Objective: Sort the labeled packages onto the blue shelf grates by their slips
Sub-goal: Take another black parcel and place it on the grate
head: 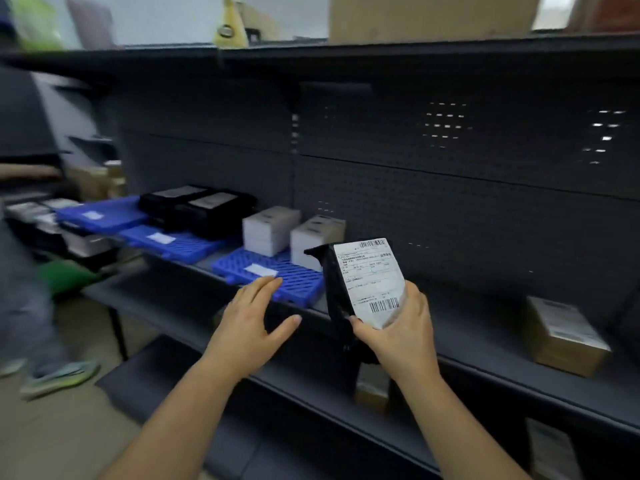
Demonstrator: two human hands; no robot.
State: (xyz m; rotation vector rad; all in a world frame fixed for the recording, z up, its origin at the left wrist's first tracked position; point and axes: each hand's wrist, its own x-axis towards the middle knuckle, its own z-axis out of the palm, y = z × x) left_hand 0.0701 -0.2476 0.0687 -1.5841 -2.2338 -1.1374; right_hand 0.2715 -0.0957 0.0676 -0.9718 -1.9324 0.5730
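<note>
- Right hand (398,334): fingers and thumb curled round the lower end of a black mailer bag (333,292) and gripping it. The bag is held upright in the air, in front of the shelf (485,327) and just right of the nearest blue grate (298,282).
- A white shipping label (372,278) with barcodes at top and bottom faces the camera. The print is too small to read.
- Left hand (249,323): holds nothing, fingers straight and slightly spread, palm down. The fingertips are over the near edge of the nearest blue grate, just beside its white slip (261,270). I cannot tell if they touch.
- Three blue grates lie in a row along the dark grey shelf, each with a small white slip on top: nearest, middle grate (173,245), far grate (100,213).
- Two white boxes (270,230) stand side by side at the back of the nearest grate.
- Black packages (197,209) with pale labels are stacked at the back of the middle grate.
- A labelled brown cardboard box (564,336) sits on the shelf, well apart to the right.
- Perforated back panel (450,202) behind the shelf, dark grey.
- Far left: another person's leg and a shoe (59,377) on the floor, blurred.
</note>
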